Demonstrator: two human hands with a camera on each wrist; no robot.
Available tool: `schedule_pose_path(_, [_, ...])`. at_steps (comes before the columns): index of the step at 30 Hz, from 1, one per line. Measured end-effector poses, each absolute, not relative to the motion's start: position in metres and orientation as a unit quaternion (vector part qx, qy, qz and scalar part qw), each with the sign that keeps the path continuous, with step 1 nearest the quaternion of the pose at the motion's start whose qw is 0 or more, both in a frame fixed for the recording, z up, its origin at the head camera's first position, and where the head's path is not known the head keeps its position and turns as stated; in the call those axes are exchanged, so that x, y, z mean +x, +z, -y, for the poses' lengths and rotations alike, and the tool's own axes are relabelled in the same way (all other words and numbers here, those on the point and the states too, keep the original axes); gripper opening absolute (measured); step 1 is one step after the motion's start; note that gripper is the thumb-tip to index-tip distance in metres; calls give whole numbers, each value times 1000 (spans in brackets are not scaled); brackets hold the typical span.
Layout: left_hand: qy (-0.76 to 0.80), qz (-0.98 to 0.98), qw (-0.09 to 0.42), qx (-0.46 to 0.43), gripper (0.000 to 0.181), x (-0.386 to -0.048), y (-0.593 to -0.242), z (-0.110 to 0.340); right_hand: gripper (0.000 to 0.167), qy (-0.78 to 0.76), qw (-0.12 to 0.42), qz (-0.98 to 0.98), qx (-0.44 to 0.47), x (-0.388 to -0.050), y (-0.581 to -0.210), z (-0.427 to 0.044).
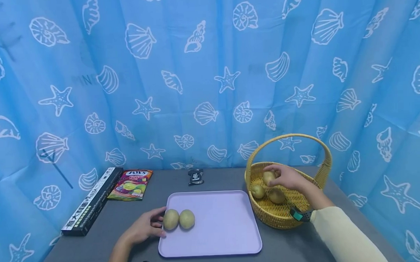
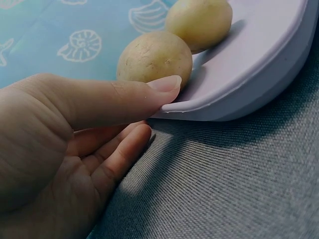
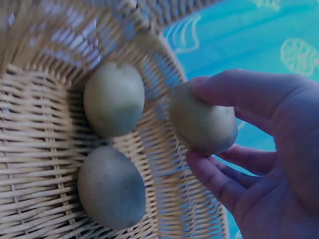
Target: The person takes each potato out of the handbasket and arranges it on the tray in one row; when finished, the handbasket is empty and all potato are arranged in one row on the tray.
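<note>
My right hand (image 1: pixel 287 177) grips a round yellow-green fruit (image 3: pixel 203 119) between thumb and fingers, inside the yellow wicker basket (image 1: pixel 273 222). Two more such fruits (image 3: pixel 114 98) (image 1: pixel 277 196) lie on the basket's bottom. At the left edge of the lilac tray (image 1: pixel 220 227) is my left hand (image 1: pixel 144 227), its thumb on the rim in the left wrist view and its fingers loosely bent, holding nothing. Beside it, two roundish fruits (image 1: pixel 171 219) (image 1: pixel 187 219) sit side by side on the tray's left part.
A long black and white box (image 1: pixel 92 202) and a colourful FOX'S candy bag (image 1: pixel 131 185) lie at the back left. Behind the tray is a small black packet (image 1: pixel 195 177). The basket's tall handle (image 1: pixel 290 136) arches over it. A blue shell-print curtain (image 1: pixel 208 88) hangs behind the grey table.
</note>
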State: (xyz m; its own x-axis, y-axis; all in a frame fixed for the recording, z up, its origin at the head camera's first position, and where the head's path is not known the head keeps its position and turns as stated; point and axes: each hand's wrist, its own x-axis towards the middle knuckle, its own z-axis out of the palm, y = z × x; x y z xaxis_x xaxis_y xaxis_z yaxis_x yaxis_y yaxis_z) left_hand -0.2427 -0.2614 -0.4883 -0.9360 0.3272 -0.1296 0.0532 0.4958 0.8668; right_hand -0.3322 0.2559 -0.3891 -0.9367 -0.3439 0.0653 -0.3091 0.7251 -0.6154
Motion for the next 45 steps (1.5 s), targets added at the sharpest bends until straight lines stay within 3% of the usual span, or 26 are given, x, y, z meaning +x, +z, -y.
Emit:
schedule_pose_path(9, [484, -858, 144, 94, 89, -243, -488, 261, 56, -368, -61, -907, -194, -291, -387, -231])
schedule_pose_path(24, [488, -856, 149, 83, 91, -244, -486, 259, 57, -494, -131, -809, -292, -241, -420, -164])
schedule_pose_path(35, [482, -862, 139, 72, 90, -244, -486, 257, 67, -414, -57, -852, -315, -246, -451, -94])
schedule_pose_path(45, [485, -859, 142, 81, 90, -243, -487, 258, 72, -388, -3, -874, -293, -255, -466, -58])
